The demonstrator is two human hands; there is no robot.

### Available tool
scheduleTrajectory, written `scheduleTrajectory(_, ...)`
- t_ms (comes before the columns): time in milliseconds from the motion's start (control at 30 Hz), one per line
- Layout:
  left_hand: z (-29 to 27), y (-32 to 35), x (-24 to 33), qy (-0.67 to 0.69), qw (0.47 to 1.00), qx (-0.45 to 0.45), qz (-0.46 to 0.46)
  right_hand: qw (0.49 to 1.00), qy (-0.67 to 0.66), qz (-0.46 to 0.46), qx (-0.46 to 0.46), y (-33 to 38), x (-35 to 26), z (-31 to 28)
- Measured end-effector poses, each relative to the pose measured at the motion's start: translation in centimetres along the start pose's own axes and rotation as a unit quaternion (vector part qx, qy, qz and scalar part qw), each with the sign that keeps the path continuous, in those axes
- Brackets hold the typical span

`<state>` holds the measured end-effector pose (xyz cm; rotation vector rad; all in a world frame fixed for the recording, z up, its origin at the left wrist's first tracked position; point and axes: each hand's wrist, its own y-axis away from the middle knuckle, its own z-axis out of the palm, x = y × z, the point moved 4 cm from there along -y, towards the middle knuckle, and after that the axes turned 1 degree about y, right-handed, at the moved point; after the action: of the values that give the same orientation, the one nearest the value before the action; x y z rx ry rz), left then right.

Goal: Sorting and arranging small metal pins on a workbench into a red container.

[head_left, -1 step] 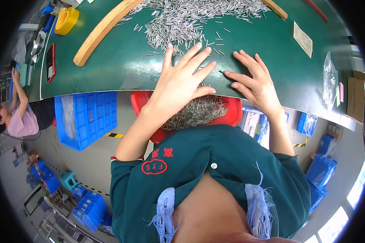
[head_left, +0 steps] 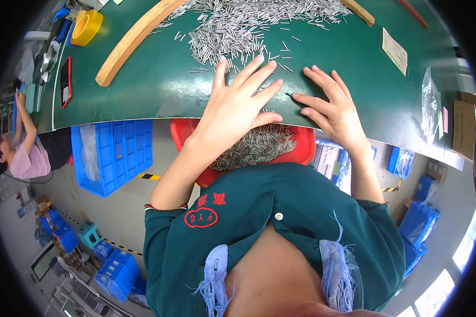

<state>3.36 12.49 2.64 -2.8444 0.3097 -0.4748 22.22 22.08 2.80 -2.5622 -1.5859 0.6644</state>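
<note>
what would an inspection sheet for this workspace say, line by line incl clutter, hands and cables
surface: green tabletop, glossy, front edge facing the person
parts: loose metal pins heaped toward the far side, stragglers nearer; more pins in a red basket below the front edge
clutter: two wooden bars, yellow tape roll, red-edged phone, clear plastic bag
hands: left hand spread near the heap; right hand open, index fingertip at a small dark sliver, contact unclear
cables: nothing seen for certain
surroundings: blue crates; co-worker at far left
</note>
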Motion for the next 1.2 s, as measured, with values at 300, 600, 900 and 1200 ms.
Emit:
scheduleTrajectory(300,0.7,-1.0,0.6,-0.047,0.998,-0.03,0.024,0.999,0.009,-0.027,0.019,0.4,-0.1,-0.4)
scheduleTrajectory(600,0.1,-0.8,1.4,-0.084,0.995,-0.049,0.025,0.999,0.027,-0.04,-0.016,0.1,-1.0,-0.2)
scheduleTrajectory(900,-8.8,4.6,-8.8,-0.149,0.938,0.276,-0.149,0.999,0.017,-0.032,0.012,0.4,-0.1,0.2)
scheduleTrajectory(1200,-12.2,20.1,-20.4,-0.321,0.796,0.286,-0.426,0.998,0.013,-0.058,-0.018,-2.6,-1.9,0.7)
